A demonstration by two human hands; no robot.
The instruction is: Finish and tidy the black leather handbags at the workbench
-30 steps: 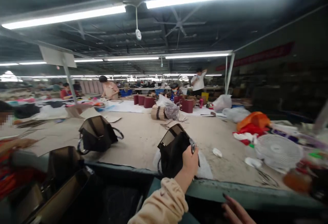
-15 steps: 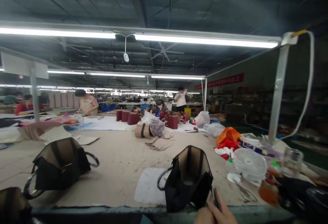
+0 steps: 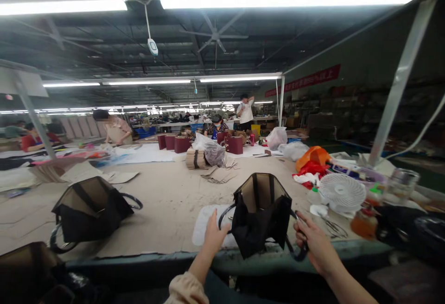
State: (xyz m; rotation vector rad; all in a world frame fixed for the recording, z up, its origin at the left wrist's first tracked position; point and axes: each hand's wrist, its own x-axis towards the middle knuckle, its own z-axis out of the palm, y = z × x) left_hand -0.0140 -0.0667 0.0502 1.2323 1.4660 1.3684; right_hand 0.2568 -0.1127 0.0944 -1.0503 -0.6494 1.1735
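A black handbag (image 3: 260, 220) with a tan inside stands open-topped at the front edge of the table, looped handles at both sides. My right hand (image 3: 314, 243) is closed around its right handle (image 3: 298, 248). At the bag's left side, my left hand (image 3: 215, 232) has its fingers stretched up and the thumb apart. That thumb is close to the left handle (image 3: 222, 218); whether they touch I cannot tell. Beneath the bag's left side lies a white sheet (image 3: 200, 223).
Two similar bags stand left: one black bag (image 3: 92, 213) on the table, another (image 3: 29, 271) at the lower left corner. On the right are a white fan (image 3: 342, 190), a jar of orange liquid (image 3: 364, 223) and a glass mug (image 3: 403, 183). Bundled brown pieces (image 3: 196, 159) lie farther back.
My left hand has moved from the bag's lower right to its left side. My right hand now grips the right handle. The view has tilted up, and the bag sits slightly farther right.
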